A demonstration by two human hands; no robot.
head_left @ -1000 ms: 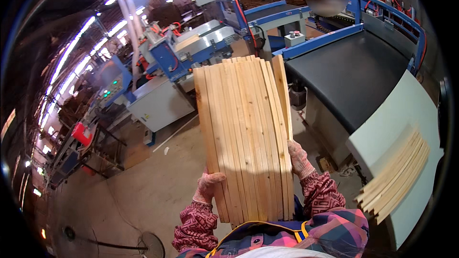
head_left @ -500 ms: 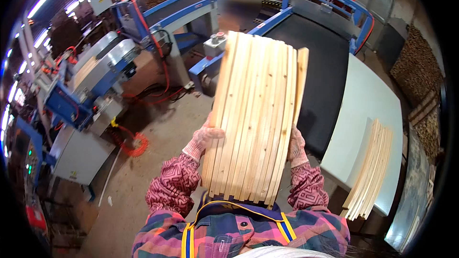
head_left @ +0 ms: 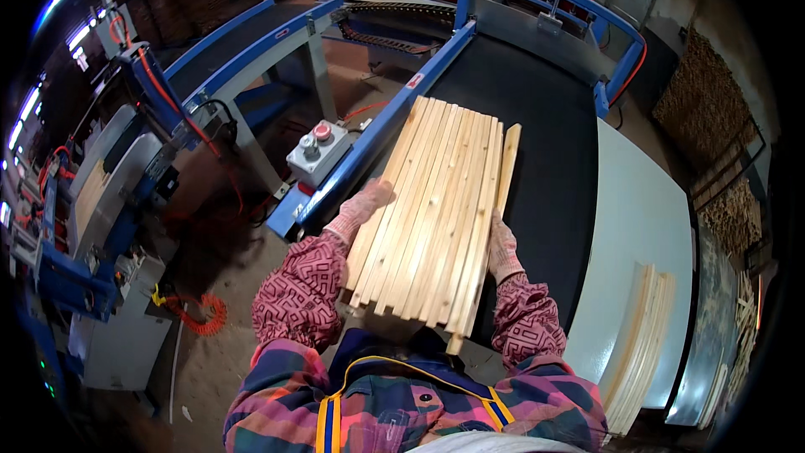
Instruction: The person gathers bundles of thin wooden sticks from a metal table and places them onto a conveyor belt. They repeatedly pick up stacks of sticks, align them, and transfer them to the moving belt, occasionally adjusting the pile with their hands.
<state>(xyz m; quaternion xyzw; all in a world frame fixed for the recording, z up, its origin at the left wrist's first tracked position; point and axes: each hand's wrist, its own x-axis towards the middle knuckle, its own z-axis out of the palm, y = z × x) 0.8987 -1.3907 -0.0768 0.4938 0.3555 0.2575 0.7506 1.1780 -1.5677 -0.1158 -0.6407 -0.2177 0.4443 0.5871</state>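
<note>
Between my two gloved hands is a bundle of wooden strips (head_left: 432, 210), pale, long and laid side by side. My left hand (head_left: 371, 201) is closed on its left edge, thumb on top. On the right side my right hand (head_left: 503, 247) presses against the edge, its fingers partly hidden by the wood. One strip at the right (head_left: 508, 169) stands a little apart from the others at its far end. The bundle is over the near part of a black conveyor belt (head_left: 545, 159); whether it rests on the belt I cannot tell.
A grey control box with a red button (head_left: 320, 151) sits by the belt's blue side rail (head_left: 402, 105). To the right, a pale board (head_left: 641, 193) bears another row of wooden strips (head_left: 641, 344). Machinery with a coiled orange hose (head_left: 205, 319) stands at the left.
I have turned and moved closer to the conveyor with the bundle, which now lies lower over the black belt. Both hands keep their hold on its sides.
</note>
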